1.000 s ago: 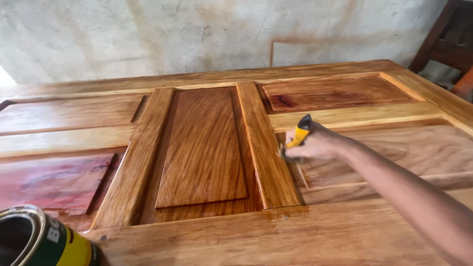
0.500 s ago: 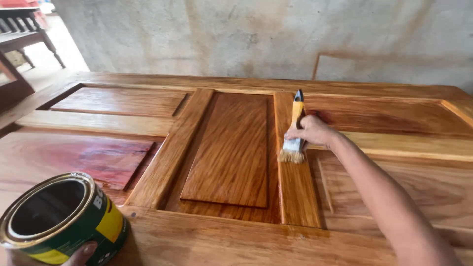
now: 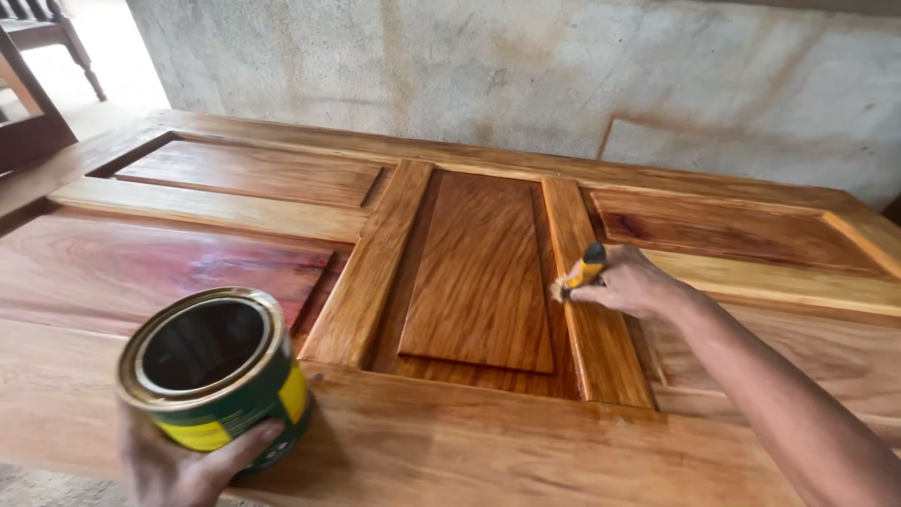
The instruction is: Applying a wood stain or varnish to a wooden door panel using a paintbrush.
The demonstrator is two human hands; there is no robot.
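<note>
At the far left, part of a dark wooden chair (image 3: 33, 84) stands on a bright floor. In the lower left, the left hand (image 3: 178, 460) wraps around the bottom of an open round can (image 3: 214, 371), green with a yellow band and a brass-coloured rim, its inside dark. The can is held just above the near edge of a large panelled wooden door (image 3: 450, 441) lying flat. It probably has some weight if liquid is inside, and its smooth metal wall could be slippery, so a grip low around the body looks sensible.

The door fills the middle of the view: glossy, wet-looking orange-brown wood with strong grain, a reddish panel (image 3: 160, 268) on the left and a raised upright panel (image 3: 483, 272) in the centre.

To the right, the right hand (image 3: 627, 282) is closed around the yellow handle of a small paintbrush (image 3: 580, 274), its bristles touching the upright strip beside the centre panel. The brush looks light, with a stiff handle and soft bristles; the handle is the place to hold it. Behind the door rises a stained grey concrete wall (image 3: 526, 75).
</note>
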